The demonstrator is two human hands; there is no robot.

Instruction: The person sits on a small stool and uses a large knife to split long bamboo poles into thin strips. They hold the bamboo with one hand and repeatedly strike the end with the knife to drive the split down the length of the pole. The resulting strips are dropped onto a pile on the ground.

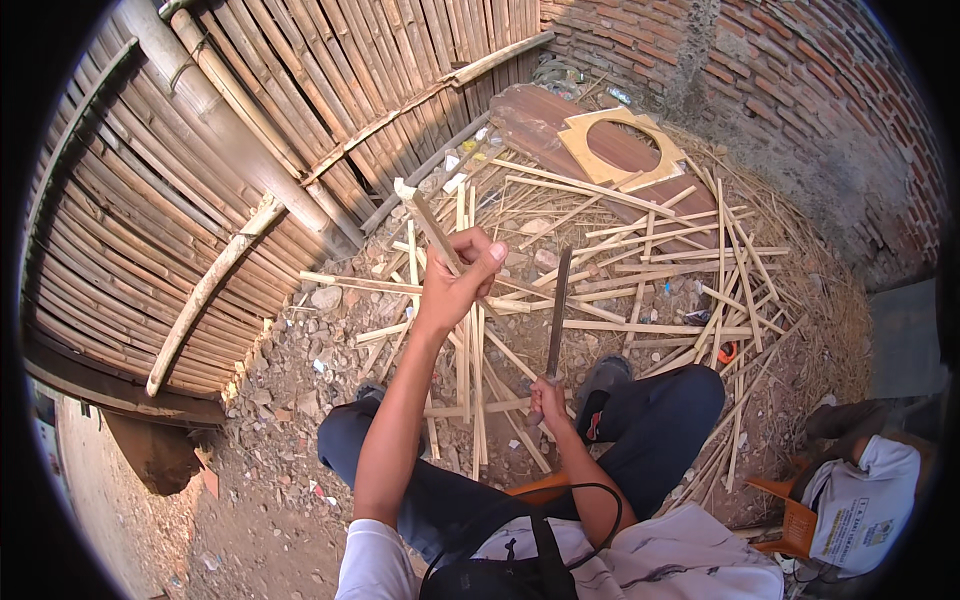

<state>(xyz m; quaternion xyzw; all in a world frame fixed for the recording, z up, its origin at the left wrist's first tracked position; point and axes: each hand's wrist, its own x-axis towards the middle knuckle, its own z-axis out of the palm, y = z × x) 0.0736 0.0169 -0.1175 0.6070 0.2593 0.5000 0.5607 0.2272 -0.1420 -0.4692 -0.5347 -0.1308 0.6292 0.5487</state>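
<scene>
My left hand (458, 278) is raised ahead of me, its fingers wrapped round a bamboo piece (428, 222) that slants up to the left and ends in a pale cut tip. Lower and to the right, my right hand (549, 401) grips the handle of a long, dark machete (559, 310). Its narrow blade points up and away from me, apart from the bamboo. Beneath both hands, pale split bamboo strips (470, 390) lie crisscrossed on the ground.
A bamboo fence (230, 150) stands at the left, a brick wall (770, 70) at the far right. A brown board (530, 120) and a yellowish panel with a round hole (582, 150) lie beyond the strips. Another person (865, 500) sits on an orange chair (797, 520) at the right.
</scene>
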